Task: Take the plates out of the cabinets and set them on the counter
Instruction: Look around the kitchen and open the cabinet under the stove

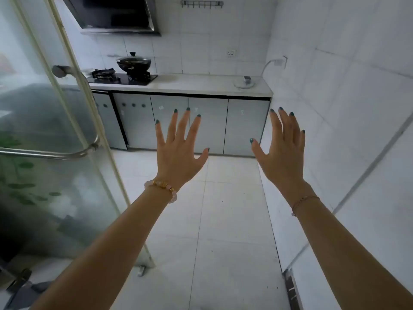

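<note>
left grip (178,153): open, fingers spread straight, holds nothing; raised just off centre toward 9 o'clock; beaded bracelet (162,189) on wrist.
right grip (281,157): open, fingers straight, thumb out, holds nothing; at 3 o'clock; thin bracelet (304,201) on wrist.
cabinets (207,124): 12 o'clock, under the table (201,83); all doors closed, contents hidden; well apart from both grips.
table: white top along the far wall, 12 o'clock.
wok (133,63): lidded, on black stove (121,78), 11 o'clock end of table.
clear round item (244,83): 1 o'clock end of table; lid or dish, cannot tell.
glass door (44,130): 9 o'clock, metal handle.
floor (223,209): white tile, 6 o'clock.
</note>
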A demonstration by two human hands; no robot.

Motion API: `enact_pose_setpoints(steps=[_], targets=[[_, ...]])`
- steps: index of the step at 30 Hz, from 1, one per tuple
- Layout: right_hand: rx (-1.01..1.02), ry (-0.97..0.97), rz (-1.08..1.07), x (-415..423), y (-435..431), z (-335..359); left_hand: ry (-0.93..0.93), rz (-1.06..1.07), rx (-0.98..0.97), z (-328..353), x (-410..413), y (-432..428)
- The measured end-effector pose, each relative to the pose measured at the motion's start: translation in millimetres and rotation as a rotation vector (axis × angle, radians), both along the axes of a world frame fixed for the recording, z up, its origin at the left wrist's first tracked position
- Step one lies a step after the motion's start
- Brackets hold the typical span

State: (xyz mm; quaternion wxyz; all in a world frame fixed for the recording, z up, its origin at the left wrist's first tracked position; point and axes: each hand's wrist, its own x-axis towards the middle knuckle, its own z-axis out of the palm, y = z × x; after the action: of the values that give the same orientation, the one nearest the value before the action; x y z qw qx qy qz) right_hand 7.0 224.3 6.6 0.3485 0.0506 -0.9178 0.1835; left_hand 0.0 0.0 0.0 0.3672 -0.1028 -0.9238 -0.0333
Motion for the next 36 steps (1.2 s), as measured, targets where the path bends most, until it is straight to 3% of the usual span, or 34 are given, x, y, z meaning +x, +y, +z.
enact_pose_setpoints(steps=[20,36], targets=[[0.064,-0.019,-0.005,-234.8,-43.5,-8.7,-0.082,0.014,0.122,-11.2,-252.2,-39.8],[0.049,-0.069,0.313,-462.3,-140.0,-20.2,-0.048,0.291,0.143,-23.7,-418.8,-124.4]])
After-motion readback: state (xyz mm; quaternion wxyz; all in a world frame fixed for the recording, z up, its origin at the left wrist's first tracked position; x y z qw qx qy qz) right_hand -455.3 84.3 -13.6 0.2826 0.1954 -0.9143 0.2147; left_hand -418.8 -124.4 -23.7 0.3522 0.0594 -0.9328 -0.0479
